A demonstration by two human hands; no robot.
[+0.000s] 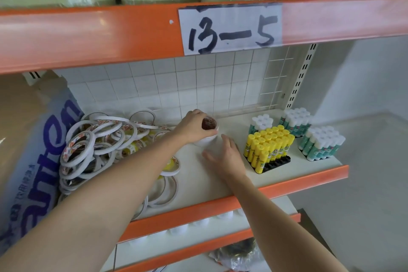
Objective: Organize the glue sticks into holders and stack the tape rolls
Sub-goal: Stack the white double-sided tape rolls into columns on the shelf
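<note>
Head view: my left hand [194, 127] grips the tape stack [207, 134] on the shelf [287, 174], my right hand [225, 155] flat-fingered just beside it.

On the white shelf [220, 183], the left hand [194, 127] grips a stack of tape rolls [208, 132] from above; the right hand [225, 157] hovers flat just beside it. Loose tape rolls [95, 146] lie piled at left, yellow glue sticks [268, 146] upright in a black holder [276, 163] at right.

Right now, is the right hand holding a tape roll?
No. The right hand lies open on the shelf; the left hand grips the tape stack.
</note>
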